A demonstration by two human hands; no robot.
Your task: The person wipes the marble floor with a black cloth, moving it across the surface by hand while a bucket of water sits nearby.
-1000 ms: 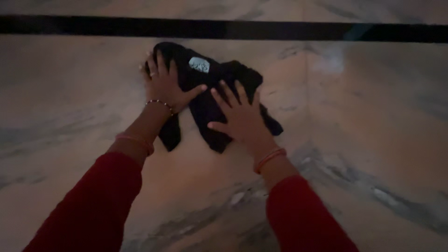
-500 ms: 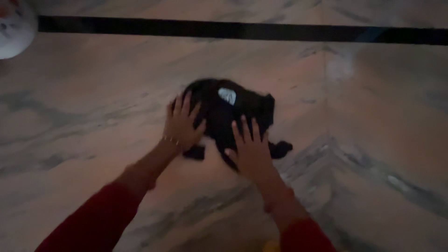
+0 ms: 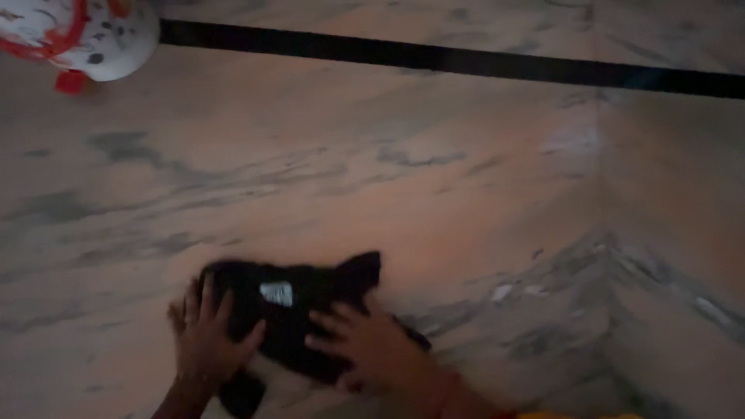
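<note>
A small black garment [image 3: 306, 299] with a pale label lies crumpled on the marble floor, low in the head view. My left hand [image 3: 208, 335] rests flat on its left part, fingers spread. My right hand [image 3: 365, 345] presses flat on its right part, fingers pointing left toward the label. Neither hand grips the cloth. A corner of the garment sticks up to the right, and a dark end pokes out below my left wrist.
The floor [image 3: 434, 178] is pale marble with grey veins. A black inlay stripe [image 3: 466, 62] runs across the top. A white object with red and dark marks [image 3: 85, 35] sits at the top left corner.
The garment and both hands have come lower and leftward in the view. The white and red object has come further into sight at the top left.
</note>
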